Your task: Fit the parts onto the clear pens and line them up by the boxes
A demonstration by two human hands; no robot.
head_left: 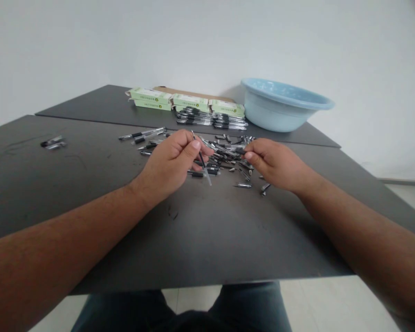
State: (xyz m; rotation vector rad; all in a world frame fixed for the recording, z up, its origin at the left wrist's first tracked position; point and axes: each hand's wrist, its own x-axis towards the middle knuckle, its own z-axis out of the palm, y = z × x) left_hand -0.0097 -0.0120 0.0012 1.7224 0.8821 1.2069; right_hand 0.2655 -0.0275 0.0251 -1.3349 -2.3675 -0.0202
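Between the thumb and fingers of my left hand (pixel 174 159) is a thin pen refill (pixel 205 169), dark along its upper length and clear at its lower end. It slants down toward me above the table. My right hand (pixel 276 162) pinches a dark-gripped pen barrel (pixel 240 150) at the right side of the heap; its far end blends into the parts behind. A loose heap of pens and pen parts (pixel 224 157) lies just beyond and between both hands. Small caps and clips (pixel 264 188) are scattered near my right hand.
Green and white boxes (pixel 152 96) are stacked at the back, with bundled pens (pixel 197 117) in front. A light blue basin (pixel 276 108) stands at the back right. Several pen pieces (pixel 54 143) lie far left on the dark table (pixel 207 240). A seam crosses the tabletop.
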